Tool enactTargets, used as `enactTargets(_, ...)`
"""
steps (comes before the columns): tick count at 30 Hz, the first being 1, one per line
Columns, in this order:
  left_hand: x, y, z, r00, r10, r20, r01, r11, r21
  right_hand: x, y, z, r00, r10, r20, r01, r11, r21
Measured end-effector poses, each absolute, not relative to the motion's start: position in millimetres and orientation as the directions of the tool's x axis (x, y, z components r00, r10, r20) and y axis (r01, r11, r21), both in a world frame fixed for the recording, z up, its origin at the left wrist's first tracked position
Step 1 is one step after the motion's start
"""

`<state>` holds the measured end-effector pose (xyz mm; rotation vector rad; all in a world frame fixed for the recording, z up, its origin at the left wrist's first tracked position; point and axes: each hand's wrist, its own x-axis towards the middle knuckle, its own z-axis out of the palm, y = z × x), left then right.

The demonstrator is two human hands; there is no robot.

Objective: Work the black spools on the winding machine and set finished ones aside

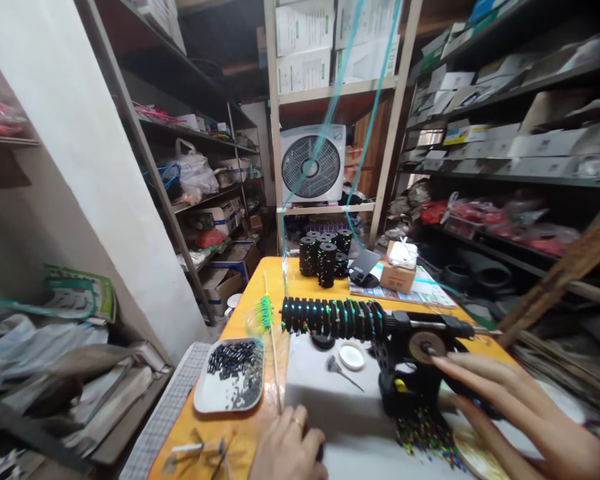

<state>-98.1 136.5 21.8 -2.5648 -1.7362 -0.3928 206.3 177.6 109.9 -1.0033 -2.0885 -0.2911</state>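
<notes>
Right hand (510,407) lies flat, fingers spread and extended, holding nothing; fingertips rest at the brass-coloured round wheel (424,346) on the black winding machine (410,373), which stands centre-right on the grey-white mat (330,400) over the orange tabletop (240,313). Left hand (287,447) is at the bottom edge, curled narrow, a ring on one finger; it appears to grip a small dark item, but what it is cannot be told. The horizontal row of black ribbed spools with green thread (330,317) sits on the machine's shaft, pointing left. Judgement: for a clean wind, keep the rt. palm steady on the wheel, pressure even, and let the lt. hand guide w/o jerks; the teal threads (370,127) running up look thin and prone to snag. Materials: spools matt plastic, ridged; thin wooden stick (273,347) upright-leaning, with a green tuft near its top; white rounded-square tray of small black cylinders (233,373), loose, likely to roll; white round cap (352,357) near the machine base; multicoloured beads (423,437) scattered at the front. Stack of finished black spools (325,260) stands at the far table end, approx. below the white box fan (313,163).
</notes>
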Motion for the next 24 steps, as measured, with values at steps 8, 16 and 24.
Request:
enactTargets(8, -113, 147, 63, 0.095, 0.948, 0.305, 0.625, -0.295, 0.723, 145, 230, 161, -0.607, 0.544, 0.58, 0.735, 0.662, 0.147)
enactTargets(16, -126, 189, 115, -0.135, 0.959, 0.25, 0.326, -0.196, 0.925, 172, 273, 195, -0.518, 0.725, 0.453, 0.752, 0.639, -0.163)
enactTargets(24, -119, 188, 113, -0.152, 0.944, 0.294, 0.283, -0.243, 0.928, 116, 245, 185, -0.718, 0.54, 0.439, 0.659, 0.731, 0.177)
